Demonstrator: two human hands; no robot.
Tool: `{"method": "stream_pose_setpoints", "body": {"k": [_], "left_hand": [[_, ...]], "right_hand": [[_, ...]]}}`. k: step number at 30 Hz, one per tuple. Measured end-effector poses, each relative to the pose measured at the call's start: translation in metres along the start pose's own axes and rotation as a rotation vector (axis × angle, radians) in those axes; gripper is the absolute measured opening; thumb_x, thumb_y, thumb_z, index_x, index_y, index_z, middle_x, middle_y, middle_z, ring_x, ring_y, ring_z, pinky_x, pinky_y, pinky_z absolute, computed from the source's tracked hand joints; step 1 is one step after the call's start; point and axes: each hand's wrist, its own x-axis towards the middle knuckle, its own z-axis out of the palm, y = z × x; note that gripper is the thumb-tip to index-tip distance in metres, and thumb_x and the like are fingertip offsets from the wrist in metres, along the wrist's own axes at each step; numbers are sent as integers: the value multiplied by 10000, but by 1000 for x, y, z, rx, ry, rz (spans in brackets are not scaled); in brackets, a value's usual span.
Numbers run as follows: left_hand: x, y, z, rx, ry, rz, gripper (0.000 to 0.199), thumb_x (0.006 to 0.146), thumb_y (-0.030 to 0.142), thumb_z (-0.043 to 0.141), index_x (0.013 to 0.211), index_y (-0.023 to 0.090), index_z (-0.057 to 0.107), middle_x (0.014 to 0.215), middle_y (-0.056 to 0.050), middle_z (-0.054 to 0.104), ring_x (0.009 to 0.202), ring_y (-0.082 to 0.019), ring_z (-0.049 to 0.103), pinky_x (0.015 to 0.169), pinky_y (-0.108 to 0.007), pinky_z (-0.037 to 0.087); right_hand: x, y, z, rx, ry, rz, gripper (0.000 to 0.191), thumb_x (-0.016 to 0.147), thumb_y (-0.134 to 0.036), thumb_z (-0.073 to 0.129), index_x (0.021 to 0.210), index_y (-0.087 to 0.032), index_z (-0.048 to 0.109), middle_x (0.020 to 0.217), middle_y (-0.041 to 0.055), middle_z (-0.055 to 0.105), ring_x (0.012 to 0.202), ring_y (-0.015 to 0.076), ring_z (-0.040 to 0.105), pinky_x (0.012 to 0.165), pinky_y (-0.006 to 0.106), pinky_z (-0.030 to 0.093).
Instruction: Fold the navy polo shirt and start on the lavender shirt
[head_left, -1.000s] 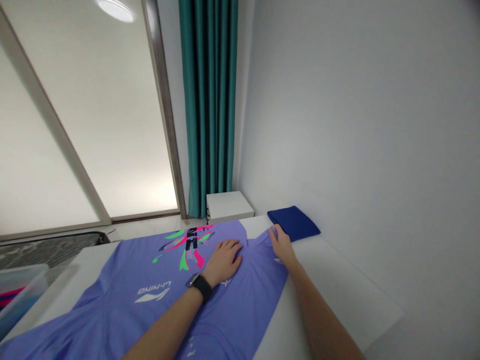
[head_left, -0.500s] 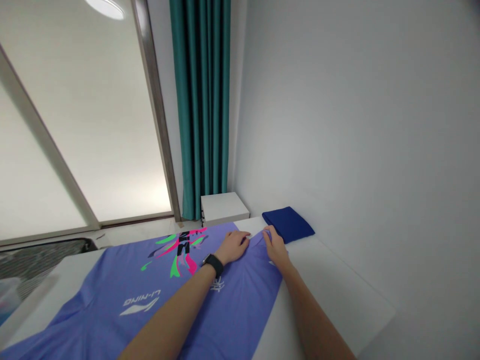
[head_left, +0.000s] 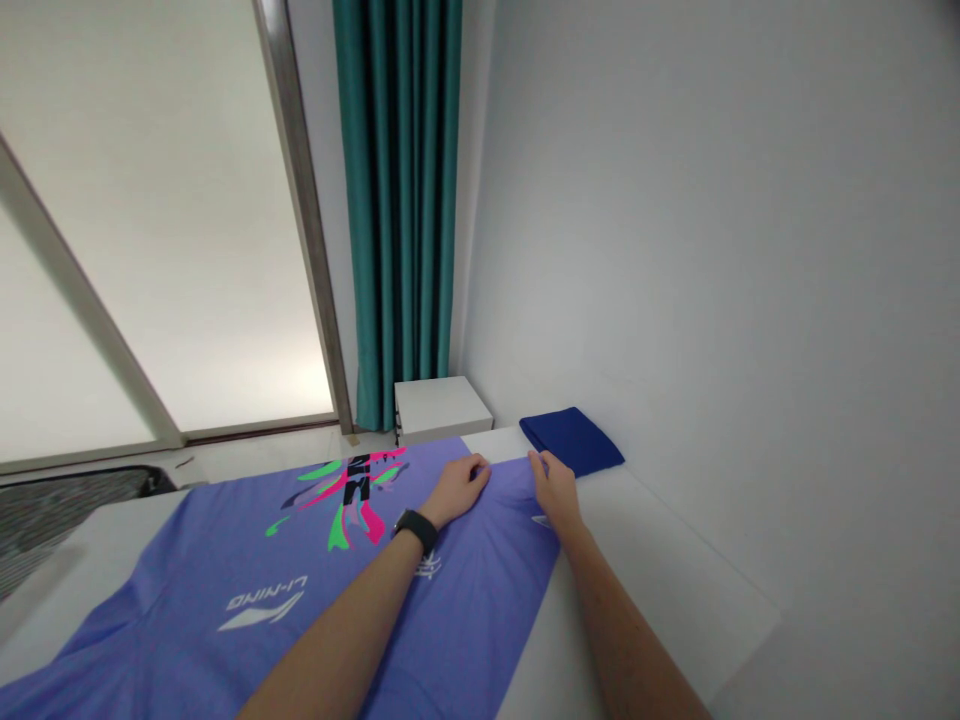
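A purple shirt (head_left: 472, 600) with white lettering and a pink, green and black print lies spread over the white table (head_left: 660, 560). My left hand (head_left: 457, 490), with a black watch (head_left: 416, 530) at the wrist, rests on the shirt near its far edge, fingers curled together on the fabric. To its right, my right hand (head_left: 553, 485) pinches the shirt at the far right corner. Fabric stretches between the two hands. Just beyond my right hand lies a folded dark blue cloth (head_left: 574, 442).
A white box-like cabinet (head_left: 442, 405) stands past the far table edge, below a green curtain (head_left: 401, 220). The wall (head_left: 675, 250) runs along the right side. A grey striped item (head_left: 67, 510) is at the far left, near the frosted door (head_left: 187, 230).
The shirt fabric between my hands now lies flatter and straighter. My hands have stayed almost in place, and the view has shifted slightly.
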Motion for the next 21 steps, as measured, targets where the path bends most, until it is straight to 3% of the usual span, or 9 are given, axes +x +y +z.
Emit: {"method": "stream_pose_setpoints", "body": {"k": [7, 13, 21], "left_hand": [[0, -3, 1, -54, 32, -10, 219, 905, 285, 460, 823, 182, 634, 806, -32, 684, 752, -176, 610, 716, -271, 442], [-1, -3, 1, -74, 34, -19, 208, 895, 269, 468, 809, 179, 634, 785, -29, 680, 741, -174, 611, 702, -266, 435], [-1, 0, -1, -75, 28, -32, 209, 897, 267, 462, 806, 182, 629, 781, -28, 680, 740, -171, 611, 703, -262, 440]], "right_hand": [[4, 3, -1, -40, 0, -5, 417, 929, -502, 346, 655, -236, 514, 629, 27, 594, 613, 175, 509, 595, 269, 296], [4, 3, -5, -31, -83, -65, 377, 900, -468, 396, 631, -232, 514, 615, 1, 579, 585, 156, 490, 583, 257, 305], [2, 5, -4, -72, -85, -26, 293, 930, -391, 387, 769, -226, 568, 710, 16, 621, 648, 167, 537, 604, 248, 330]]}}
